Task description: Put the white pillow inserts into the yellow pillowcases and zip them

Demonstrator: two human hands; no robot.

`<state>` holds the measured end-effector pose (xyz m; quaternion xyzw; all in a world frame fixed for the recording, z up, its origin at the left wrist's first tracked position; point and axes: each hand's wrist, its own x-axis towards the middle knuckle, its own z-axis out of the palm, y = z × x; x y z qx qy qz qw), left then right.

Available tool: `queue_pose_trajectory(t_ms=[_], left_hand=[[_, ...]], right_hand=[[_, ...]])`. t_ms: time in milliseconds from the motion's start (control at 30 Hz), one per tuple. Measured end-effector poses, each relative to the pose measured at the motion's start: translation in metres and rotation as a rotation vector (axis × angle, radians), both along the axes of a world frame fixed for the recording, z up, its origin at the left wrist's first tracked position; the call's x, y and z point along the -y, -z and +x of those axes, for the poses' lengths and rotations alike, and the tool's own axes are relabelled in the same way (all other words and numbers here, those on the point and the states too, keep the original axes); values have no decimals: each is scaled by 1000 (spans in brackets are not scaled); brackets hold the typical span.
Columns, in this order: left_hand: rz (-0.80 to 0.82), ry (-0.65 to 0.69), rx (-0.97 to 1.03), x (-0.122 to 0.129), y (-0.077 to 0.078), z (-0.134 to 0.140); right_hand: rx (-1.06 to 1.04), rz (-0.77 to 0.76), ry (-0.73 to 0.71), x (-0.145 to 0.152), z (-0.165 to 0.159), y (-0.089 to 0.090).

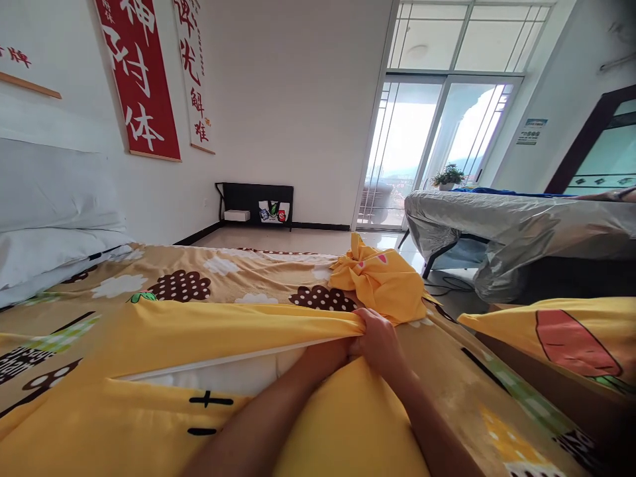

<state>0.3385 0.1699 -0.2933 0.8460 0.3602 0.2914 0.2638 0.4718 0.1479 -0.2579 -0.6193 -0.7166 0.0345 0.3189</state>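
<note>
Two hands meet at the far edge of a yellow cover. The right hand (377, 341) has its fingers closed on a bunched bit of the yellow cover (238, 324). The left hand (344, 350) is just beside it, by the cover's long slit, but most of it is tucked out of sight, so I cannot tell if its grip is open or closed. White stuffing (223, 376) shows through the slit. The cover lies on the bed (447, 361), right in front of the person.

If the right hand pulled too hard, the cloth could slip away or the slit could rip. If the cover twisted, the white stuffing could get lumpy or poke out.

Past the hands sits a crumpled yellow cloth (385, 281); its folds hide its shape. On the right, a yellow cloth with a carrot (576, 341) is cut off by the picture's side. The cover's near end is cut off too.
</note>
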Motion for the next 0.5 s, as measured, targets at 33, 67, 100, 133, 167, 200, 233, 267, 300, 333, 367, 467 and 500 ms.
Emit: queue_pose_trajectory(t_ms=[33, 67, 100, 133, 167, 200, 233, 267, 300, 333, 367, 467, 500], left_hand=[[14, 7, 2, 2, -2, 0], [29, 14, 5, 5, -4, -1], [47, 21, 4, 8, -6, -2], [68, 27, -1, 11, -8, -3], [91, 34, -12, 13, -9, -5], [109, 44, -25, 14, -10, -6], [119, 57, -36, 15, -11, -7], [119, 72, -38, 16, -11, -8], [107, 86, -29, 15, -11, -9], [87, 98, -11, 14, -11, -9], [61, 107, 12, 13, -11, -9], [-15, 94, 88, 8, -8, -8], [-37, 82, 107, 7, -7, -8]], right_hand=[[62, 8, 43, 1, -1, 1], [109, 26, 72, 2, -2, 1], [134, 54, 77, 2, -2, 1], [139, 87, 60, 1, -1, 2], [130, 113, 27, 1, -1, 2], [117, 126, -5, 0, 0, 3], [102, 126, -27, -1, 1, 4], [88, 116, -33, -2, 1, 5], [75, 105, -29, -2, 2, 5], [61, 99, -24, -3, 2, 6], [44, 98, -26, -3, 2, 6], [-18, 129, -75, -3, 1, 7], [-36, 149, -93, -3, 1, 7]])
